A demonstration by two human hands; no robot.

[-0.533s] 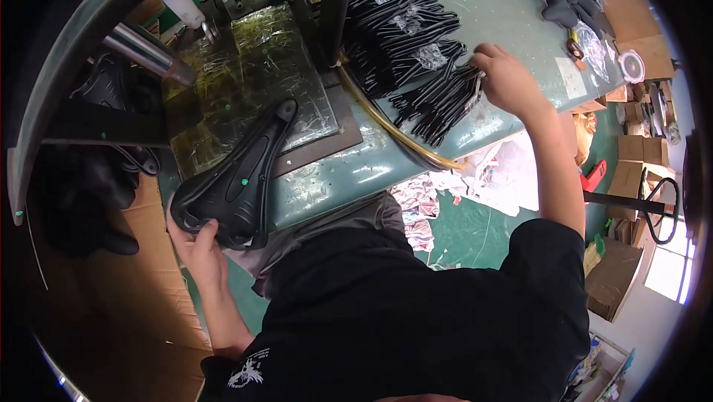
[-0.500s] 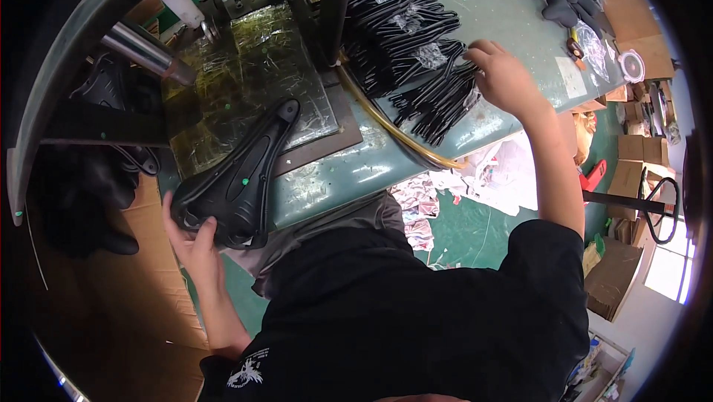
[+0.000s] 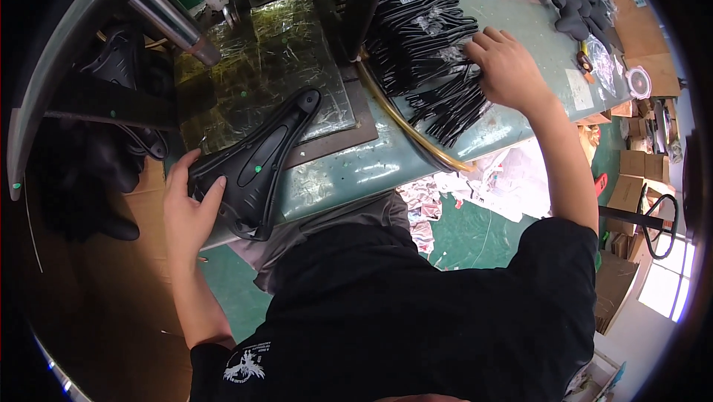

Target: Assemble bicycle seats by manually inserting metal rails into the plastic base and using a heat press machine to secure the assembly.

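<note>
Head view: black saddle (image 3: 246, 177) has its narrow end over the near edge of the film-covered plate (image 3: 260, 79); left hand (image 3: 189, 210) grips its wide end. Right of plate, right hand (image 3: 511, 72) curls at black strips (image 3: 449, 111); pinch cannot be determined.

Dark padded pieces (image 3: 573, 26) lie heaped at the upper right of the frame, on the green desk (image 3: 531, 42). Below them are a small tool with an orange-and-black handle (image 3: 585, 65), a pale sheet (image 3: 578, 89) and, farther right, a round pink-rimmed object (image 3: 638, 83). Cardboard boxes (image 3: 630, 193) stand at the right, above a bright window (image 3: 663, 283). White plastic (image 3: 523, 183) lies right of centre, near green floor (image 3: 475, 235). Brown cardboard (image 3: 111, 305) fills the lower left.
</note>
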